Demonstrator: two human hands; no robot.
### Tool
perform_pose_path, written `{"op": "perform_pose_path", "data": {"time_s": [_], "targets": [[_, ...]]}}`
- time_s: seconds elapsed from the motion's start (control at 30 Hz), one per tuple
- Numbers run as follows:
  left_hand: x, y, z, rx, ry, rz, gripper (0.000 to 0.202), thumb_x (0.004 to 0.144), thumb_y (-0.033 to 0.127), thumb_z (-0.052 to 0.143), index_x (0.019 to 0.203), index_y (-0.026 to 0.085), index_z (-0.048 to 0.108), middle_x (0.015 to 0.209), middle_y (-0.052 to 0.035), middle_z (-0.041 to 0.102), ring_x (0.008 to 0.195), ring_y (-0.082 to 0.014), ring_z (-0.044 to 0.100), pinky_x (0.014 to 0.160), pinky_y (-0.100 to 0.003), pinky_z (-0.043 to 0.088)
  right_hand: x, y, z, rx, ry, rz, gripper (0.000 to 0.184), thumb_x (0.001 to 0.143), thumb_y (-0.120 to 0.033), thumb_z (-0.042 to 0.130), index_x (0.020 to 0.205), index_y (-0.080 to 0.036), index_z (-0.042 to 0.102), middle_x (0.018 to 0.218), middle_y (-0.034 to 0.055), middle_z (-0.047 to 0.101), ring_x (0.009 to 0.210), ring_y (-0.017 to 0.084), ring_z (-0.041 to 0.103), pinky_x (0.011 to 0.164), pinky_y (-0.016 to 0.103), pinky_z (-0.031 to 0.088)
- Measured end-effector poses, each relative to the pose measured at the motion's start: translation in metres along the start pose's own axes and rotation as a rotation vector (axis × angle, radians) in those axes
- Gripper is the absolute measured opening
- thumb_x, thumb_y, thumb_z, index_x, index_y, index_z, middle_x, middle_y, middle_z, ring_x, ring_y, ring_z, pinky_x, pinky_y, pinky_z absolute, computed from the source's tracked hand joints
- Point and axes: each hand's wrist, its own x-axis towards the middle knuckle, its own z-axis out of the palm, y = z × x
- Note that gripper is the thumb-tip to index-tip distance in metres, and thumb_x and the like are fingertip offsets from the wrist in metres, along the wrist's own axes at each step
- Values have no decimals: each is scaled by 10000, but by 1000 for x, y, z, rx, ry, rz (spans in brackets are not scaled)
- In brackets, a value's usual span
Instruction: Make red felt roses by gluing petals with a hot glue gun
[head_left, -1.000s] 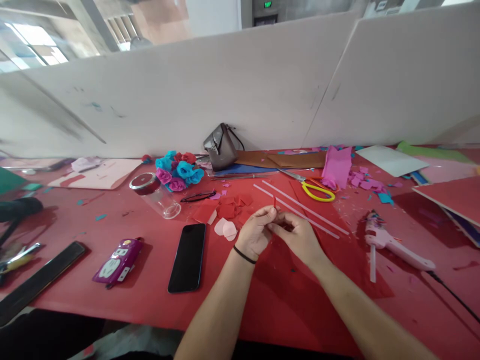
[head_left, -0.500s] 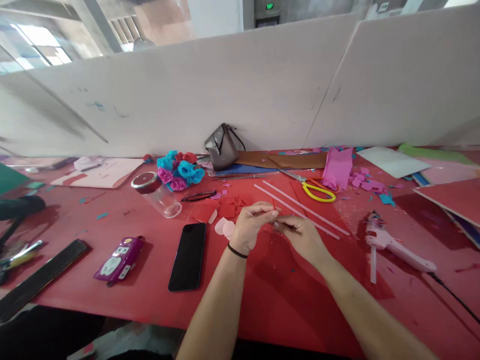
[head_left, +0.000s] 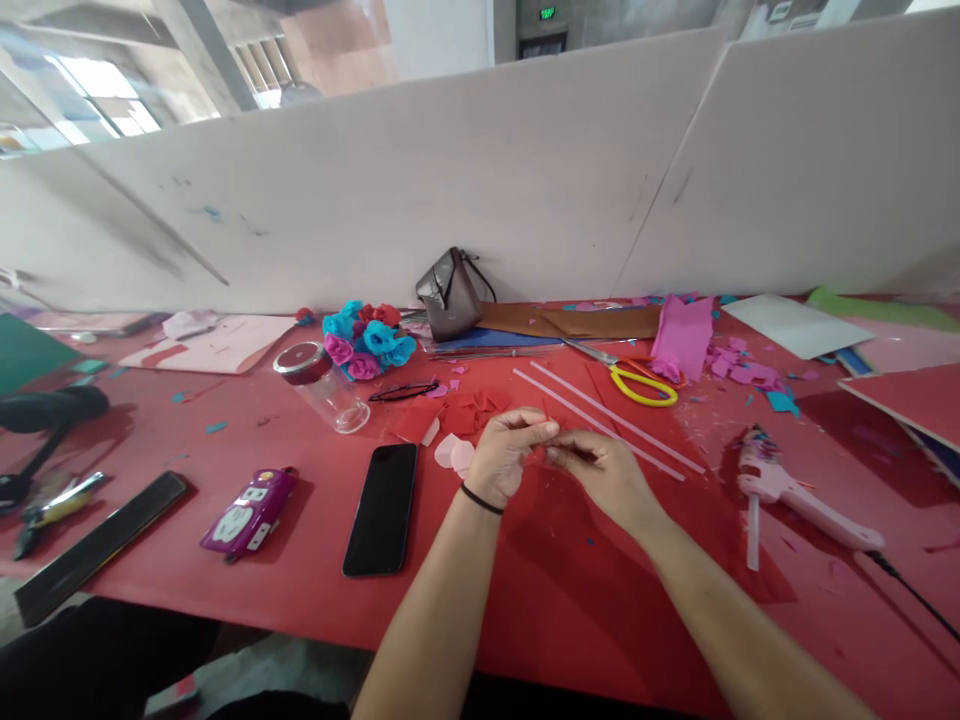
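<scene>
My left hand (head_left: 506, 455) and my right hand (head_left: 600, 472) meet above the red table (head_left: 225, 440), fingertips pinched together on a small red paper piece (head_left: 547, 409) that sticks up between them. A black band circles my left wrist. Just beyond the hands lie cut red paper petals (head_left: 466, 412) and two pale pink petals (head_left: 454, 452). Two thin white sticks (head_left: 600, 415) run diagonally past my right hand.
A black phone (head_left: 382, 507) lies left of my arm, a purple power strip (head_left: 244, 508) further left. Paper flowers (head_left: 364, 340), a glass jar (head_left: 322, 390), a brown bag (head_left: 448, 295), yellow scissors (head_left: 634, 383) and a pink glue gun (head_left: 787, 495) surround the work spot.
The hands stay pinched on the small red piece, shifting only slightly. The camera has drifted a little, so things sit slightly further right.
</scene>
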Motion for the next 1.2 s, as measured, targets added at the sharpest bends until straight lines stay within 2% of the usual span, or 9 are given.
{"op": "perform_pose_path", "data": {"time_s": [0.3,0.53,0.67,0.87,0.93,1.07,1.2], "targets": [[-2,0,2,23,42,-66,358,426,248,870,605,135,581,578,43,576,492,-46,502,466,-177,364,0,6,2,13,-7,2,216,813,-367,589,902,-233,733,835,29,745,769,200,690,754,339,548],[-1,0,3,67,74,-23,347,388,251,876,532,133,583,534,37,563,547,-65,527,536,-203,383,0,7,2,33,-33,34,208,805,-366,603,903,-222,715,867,33,740,801,197,684,773,329,532],[0,-2,1,53,84,-45,366,383,239,876,528,137,555,531,40,558,535,-67,514,521,-208,358,0,7,3,27,-33,24,192,788,-363,619,872,-212,702,831,34,728,768,188,671,745,314,527],[-1,-1,0,53,24,-88,358,422,257,878,661,126,645,696,-5,645,616,-82,547,575,-223,385,1,6,1,23,-3,35,194,797,-364,599,858,-205,693,746,25,708,688,169,652,695,296,523],[0,-1,0,59,31,-86,347,435,283,876,653,120,660,688,-15,650,623,-87,548,600,-234,396,2,5,0,19,-3,37,198,795,-365,594,849,-203,695,727,23,704,679,168,649,693,295,523],[1,-3,-3,59,59,-33,319,419,259,880,573,124,635,593,5,616,596,-82,541,625,-235,405,2,5,1,8,-21,40,213,797,-372,588,865,-200,693,794,40,719,737,183,665,731,316,529],[1,-2,-5,-31,104,-17,331,402,236,882,555,136,606,593,15,614,571,-68,540,574,-205,384,2,8,4,4,5,44,237,770,-391,631,917,-212,680,858,51,726,788,203,676,748,337,534]]}}
